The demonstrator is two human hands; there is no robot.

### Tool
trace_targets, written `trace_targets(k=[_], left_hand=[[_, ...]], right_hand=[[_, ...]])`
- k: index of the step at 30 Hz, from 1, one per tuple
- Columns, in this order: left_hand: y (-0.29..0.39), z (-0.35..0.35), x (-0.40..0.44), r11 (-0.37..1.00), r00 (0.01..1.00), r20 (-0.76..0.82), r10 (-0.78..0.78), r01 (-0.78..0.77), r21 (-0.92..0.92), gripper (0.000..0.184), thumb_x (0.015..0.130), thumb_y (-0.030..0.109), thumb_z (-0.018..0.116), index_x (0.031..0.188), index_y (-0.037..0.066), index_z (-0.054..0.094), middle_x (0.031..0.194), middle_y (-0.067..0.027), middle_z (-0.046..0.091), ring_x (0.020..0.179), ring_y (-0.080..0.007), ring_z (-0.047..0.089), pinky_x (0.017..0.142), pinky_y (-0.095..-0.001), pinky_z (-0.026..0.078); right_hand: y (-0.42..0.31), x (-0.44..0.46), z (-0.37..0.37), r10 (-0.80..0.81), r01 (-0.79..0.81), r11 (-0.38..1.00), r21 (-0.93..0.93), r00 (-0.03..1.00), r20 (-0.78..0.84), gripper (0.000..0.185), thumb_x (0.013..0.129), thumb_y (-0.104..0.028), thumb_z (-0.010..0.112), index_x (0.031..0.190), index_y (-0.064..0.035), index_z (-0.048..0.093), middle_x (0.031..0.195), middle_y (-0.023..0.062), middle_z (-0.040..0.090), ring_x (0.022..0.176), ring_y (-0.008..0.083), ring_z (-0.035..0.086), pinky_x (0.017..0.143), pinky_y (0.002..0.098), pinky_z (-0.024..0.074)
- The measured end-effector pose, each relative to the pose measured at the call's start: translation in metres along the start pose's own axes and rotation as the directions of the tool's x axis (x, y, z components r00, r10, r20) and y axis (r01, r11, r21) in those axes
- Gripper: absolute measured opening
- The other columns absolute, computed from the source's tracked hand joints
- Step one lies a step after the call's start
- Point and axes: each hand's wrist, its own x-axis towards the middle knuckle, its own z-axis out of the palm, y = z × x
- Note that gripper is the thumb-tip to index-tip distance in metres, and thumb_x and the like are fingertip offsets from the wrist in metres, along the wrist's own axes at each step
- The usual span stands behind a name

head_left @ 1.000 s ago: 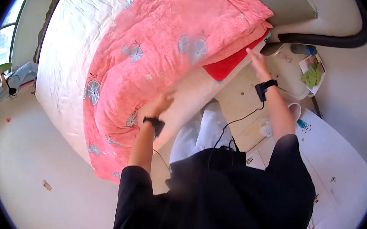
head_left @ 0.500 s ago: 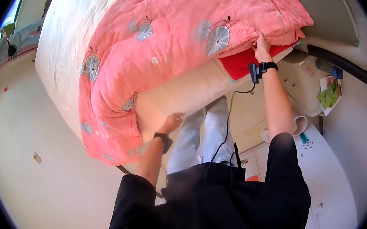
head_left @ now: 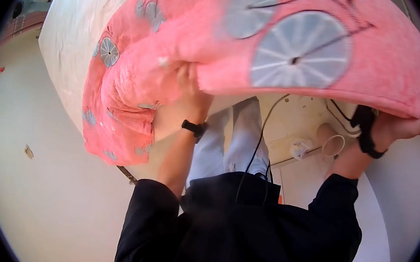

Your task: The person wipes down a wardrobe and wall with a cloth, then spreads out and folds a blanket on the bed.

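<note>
A thick pink quilt point(head_left: 182, 44) with grey bicycle-wheel prints covers much of the bed. Its near right part is raised close to the camera, the edge stretched out to the right. My right hand point(head_left: 402, 128) is closed on the quilt's right corner, and some fingers are hidden by the fabric. At the bed's front side, my left hand point(head_left: 193, 92) is closed around a fold of the quilt's near edge. Below that hand shows a strip of the cream mattress side point(head_left: 171, 120).
White bedding point(head_left: 81, 35) lies to the left of the quilt. A black cable point(head_left: 257, 145) runs down in front of my legs. On the right, near the white cabinet point(head_left: 367, 214), are a cup-like white container point(head_left: 332, 144) and a crumpled plastic bag point(head_left: 301, 149).
My right hand has pulled the quilt's corner up and to the right, covering the red cloth from view. My left hand has moved up from the mattress side and taken hold of the quilt's edge.
</note>
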Motion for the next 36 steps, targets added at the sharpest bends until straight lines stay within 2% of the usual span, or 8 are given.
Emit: trace_targets(k=[7, 8, 10, 12, 19, 24, 29, 36], left_hand=[[0.026, 0.059, 0.002, 0.969, 0.905, 0.422, -0.055, 0.151, -0.196, 0.060, 0.068, 0.011, 0.070, 0.125, 0.004, 0.052, 0.105, -0.0205, 0.061, 0.097, -0.0369, 0.059, 0.084, -0.0445, 0.048], [0.022, 0.075, -0.008, 0.958, 0.822, 0.563, -0.084, 0.222, -0.181, 0.062, 0.070, 0.013, 0.069, 0.128, 0.004, 0.049, 0.108, -0.0211, 0.061, 0.099, -0.0383, 0.058, 0.085, -0.0441, 0.048], [0.023, 0.081, -0.019, 0.922, 0.679, 0.729, -0.083, 0.330, -0.203, 0.061, 0.074, 0.015, 0.067, 0.131, 0.006, 0.047, 0.112, -0.0208, 0.060, 0.102, -0.0386, 0.058, 0.086, -0.0445, 0.048], [0.012, 0.074, -0.041, 0.879, 0.598, 0.798, -0.076, 0.418, -0.229, 0.059, 0.077, 0.017, 0.064, 0.132, 0.008, 0.046, 0.116, -0.0206, 0.059, 0.105, -0.0384, 0.057, 0.087, -0.0450, 0.048], [-0.118, 0.025, -0.171, 0.722, 0.594, 0.709, -0.379, 0.669, -0.175, 0.044, 0.084, 0.017, 0.055, 0.126, 0.006, 0.052, 0.112, -0.0206, 0.062, 0.105, -0.0373, 0.058, 0.090, -0.0446, 0.046], [-0.244, -0.101, -0.267, 0.679, 0.653, 0.257, -0.712, 0.734, 0.017, 0.031, 0.086, 0.011, 0.057, 0.115, 0.003, 0.060, 0.103, -0.0125, 0.066, 0.093, -0.0256, 0.064, 0.082, -0.0357, 0.049], [-0.351, -0.259, -0.333, 0.208, 0.173, -0.190, -0.966, 0.961, -0.184, 0.042, 0.090, 0.022, 0.054, 0.125, -0.002, 0.056, 0.114, -0.0174, 0.062, 0.100, -0.0260, 0.059, 0.089, -0.0374, 0.045], [-0.580, -0.402, -0.506, 0.193, 0.065, -0.517, -0.853, 0.961, -0.198, 0.053, 0.088, 0.023, 0.056, 0.131, -0.006, 0.047, 0.128, -0.0253, 0.052, 0.113, -0.0326, 0.053, 0.097, -0.0396, 0.040]], right_hand=[[0.271, 0.130, -0.094, 0.007, 0.033, 0.837, -0.546, 0.997, 0.072, 0.022, 0.090, -0.029, 0.055, 0.092, -0.0083, 0.059, 0.087, 0.0014, 0.058, 0.071, 0.0115, 0.056, 0.056, 0.0279, 0.0472], [0.269, 0.093, -0.077, 0.396, -0.345, 0.860, -0.375, 0.916, 0.066, 0.021, 0.090, -0.030, 0.053, 0.096, -0.0110, 0.058, 0.085, -0.0008, 0.055, 0.069, 0.0106, 0.054, 0.054, 0.0270, 0.0438], [0.333, 0.063, -0.110, 0.631, -0.539, 0.544, -0.643, 0.768, -0.109, 0.021, 0.088, -0.028, 0.057, 0.100, -0.0111, 0.060, 0.085, -0.0008, 0.056, 0.071, 0.0115, 0.053, 0.057, 0.0271, 0.0430], [0.315, -0.019, -0.091, 0.116, -0.109, 0.806, -0.582, 0.993, -0.025, 0.025, 0.083, -0.016, 0.062, 0.104, -0.0026, 0.061, 0.092, 0.0043, 0.062, 0.074, 0.0124, 0.055, 0.061, 0.0292, 0.0455], [0.310, -0.184, -0.088, 0.810, -0.642, 0.515, -0.568, 0.582, 0.075, 0.023, 0.091, -0.012, 0.053, 0.111, -0.0028, 0.059, 0.107, 0.0071, 0.063, 0.099, 0.0190, 0.062, 0.085, 0.0351, 0.0495], [0.297, -0.320, 0.001, 0.763, -0.432, 0.639, -0.636, 0.457, 0.457, 0.020, 0.090, -0.010, 0.055, 0.105, 0.0006, 0.063, 0.096, 0.0084, 0.067, 0.091, 0.0164, 0.063, 0.080, 0.0288, 0.0515], [0.238, -0.460, 0.113, 0.657, -0.142, 0.753, -0.642, 0.214, 0.723, 0.020, 0.090, -0.007, 0.054, 0.105, 0.0027, 0.063, 0.098, 0.0080, 0.067, 0.094, 0.0152, 0.063, 0.083, 0.0277, 0.0491], [0.196, -0.699, 0.177, 0.564, 0.103, 0.814, -0.571, 0.091, 0.821, 0.025, 0.086, -0.010, 0.059, 0.109, 0.0007, 0.060, 0.109, 0.0122, 0.061, 0.100, 0.0221, 0.060, 0.084, 0.0310, 0.0482]])
